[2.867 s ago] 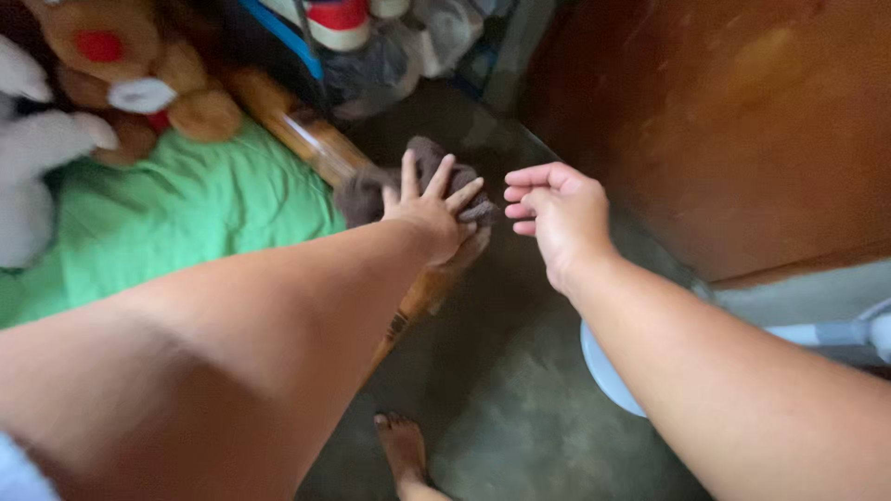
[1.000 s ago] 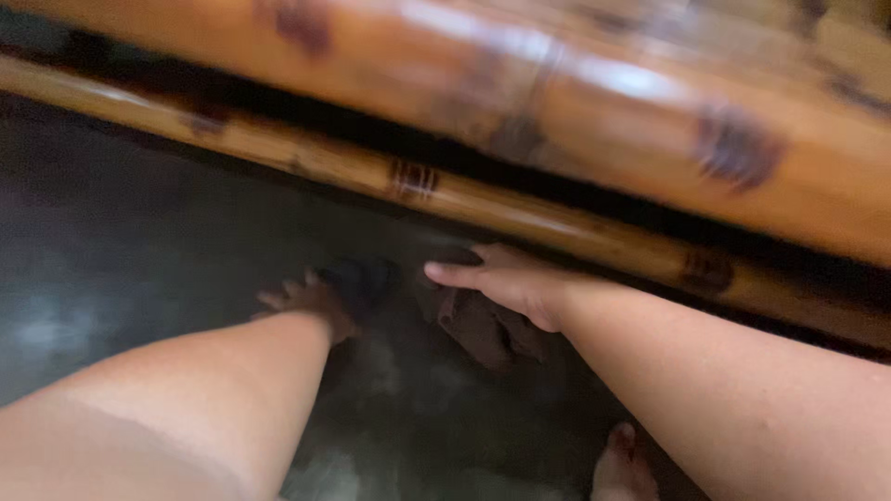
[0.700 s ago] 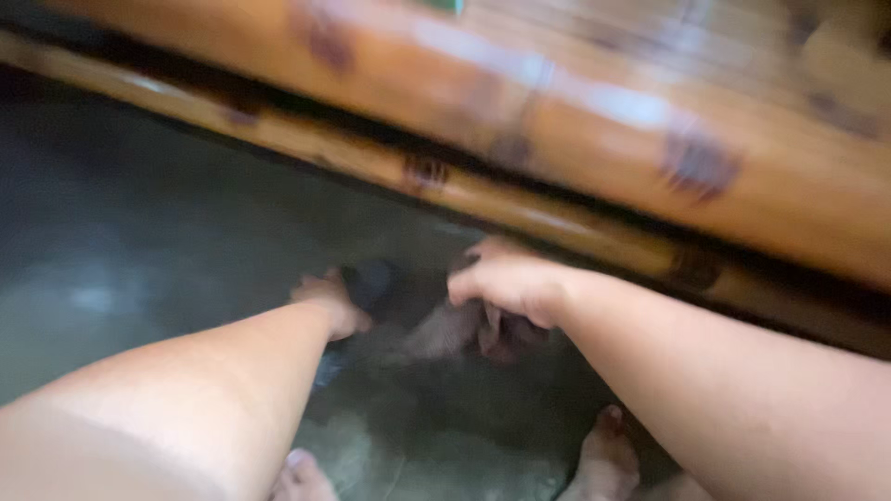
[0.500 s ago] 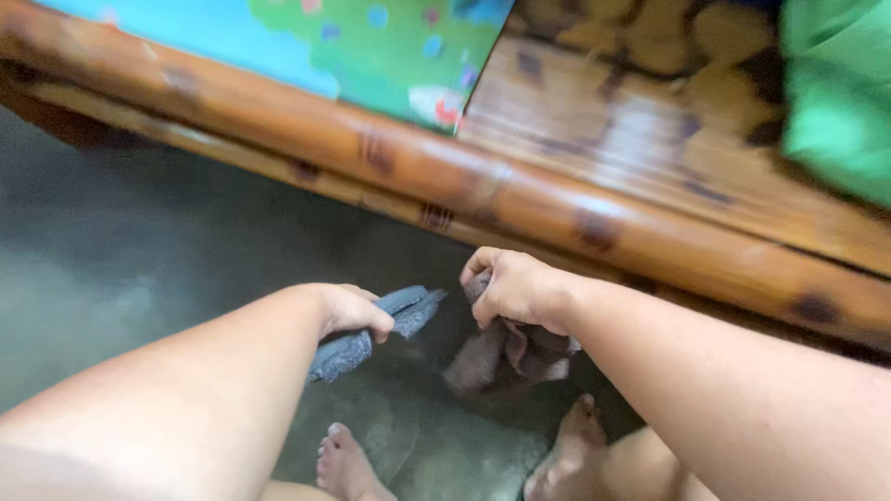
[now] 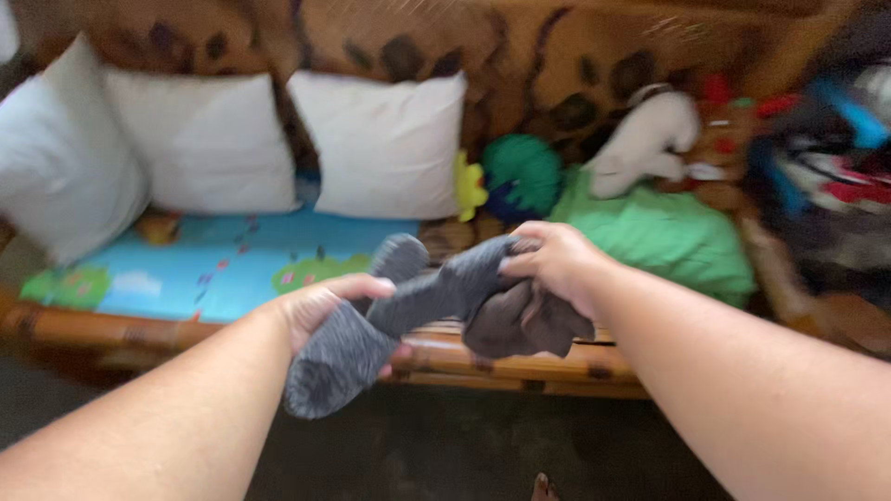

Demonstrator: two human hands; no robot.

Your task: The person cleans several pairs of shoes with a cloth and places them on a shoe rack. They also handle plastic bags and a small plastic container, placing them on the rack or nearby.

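Grey sock: mottled grey knitted sock [image 5: 371,325], lifted off the dark floor half a second ago, is now hanging stretched between both hands before the bamboo bed frame [image 5: 520,364].
Left hand [image 5: 325,311]: closing round its toe end.
Right hand [image 5: 552,264]: pinching the sock's cuff, bunching brown cloth [image 5: 524,325] underneath.
Arms: both reaching forward, raised.

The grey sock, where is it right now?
In the head view, the grey sock is stretched between the left hand and right hand, mid-frame, above the bamboo bed rail.
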